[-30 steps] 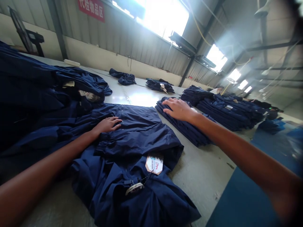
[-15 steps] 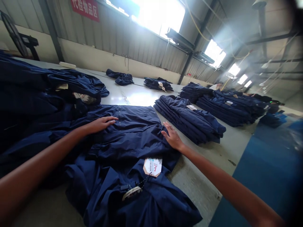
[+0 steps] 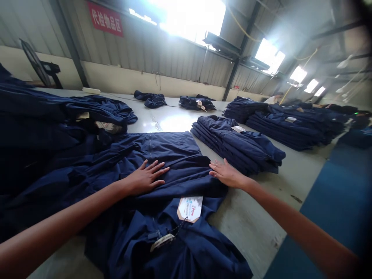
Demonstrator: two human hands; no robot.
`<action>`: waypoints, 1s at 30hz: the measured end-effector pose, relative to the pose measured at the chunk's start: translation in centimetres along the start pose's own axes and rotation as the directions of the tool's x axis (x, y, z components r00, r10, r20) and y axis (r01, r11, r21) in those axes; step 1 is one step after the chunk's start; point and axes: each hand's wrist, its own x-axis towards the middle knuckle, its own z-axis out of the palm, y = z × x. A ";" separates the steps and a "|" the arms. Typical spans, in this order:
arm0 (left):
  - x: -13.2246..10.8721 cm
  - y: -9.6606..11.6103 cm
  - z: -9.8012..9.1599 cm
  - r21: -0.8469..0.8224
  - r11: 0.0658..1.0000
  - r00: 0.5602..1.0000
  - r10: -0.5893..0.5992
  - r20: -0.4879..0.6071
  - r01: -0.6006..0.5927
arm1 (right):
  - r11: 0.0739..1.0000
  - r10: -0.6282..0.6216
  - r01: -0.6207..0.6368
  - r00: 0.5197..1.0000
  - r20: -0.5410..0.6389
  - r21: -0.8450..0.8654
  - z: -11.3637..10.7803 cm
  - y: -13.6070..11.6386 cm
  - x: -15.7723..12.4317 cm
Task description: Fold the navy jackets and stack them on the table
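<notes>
Left grip (image 3: 145, 178) lies open on a navy garment (image 3: 171, 155); right grip (image 3: 228, 174), also open, touches its edge. Neither holds anything.

The left forearm (image 3: 52, 221) is cut off by the left edge; the right forearm (image 3: 302, 226) runs into a dark, blurred lower-right corner. The bottom edge cuts off the navy garment (image 3: 171, 252). Print on its hang tag (image 3: 190, 209) is too small to read. The pile (image 3: 43, 131) at left is cut off and shadowed. The far stacks (image 3: 290, 128) appear to merge; their garment count cannot be told.
</notes>
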 end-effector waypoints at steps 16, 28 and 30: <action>-1.9 4.3 2.4 -0.078 0.997 0.986 -0.021 -0.164 0.008 | 0.991 -0.127 0.124 0.989 -0.071 -0.041 2.7 -5.4 5.3; -11.3 -5.4 -5.5 -0.138 0.616 0.507 -0.737 -0.447 0.775 | 0.904 -0.376 0.398 0.913 -0.156 0.153 6.2 -12.7 11.3; -13.0 -8.9 -6.4 -0.136 0.510 0.416 -0.806 -0.422 0.850 | 0.903 -0.372 0.398 0.913 -0.169 0.160 6.3 -12.6 11.2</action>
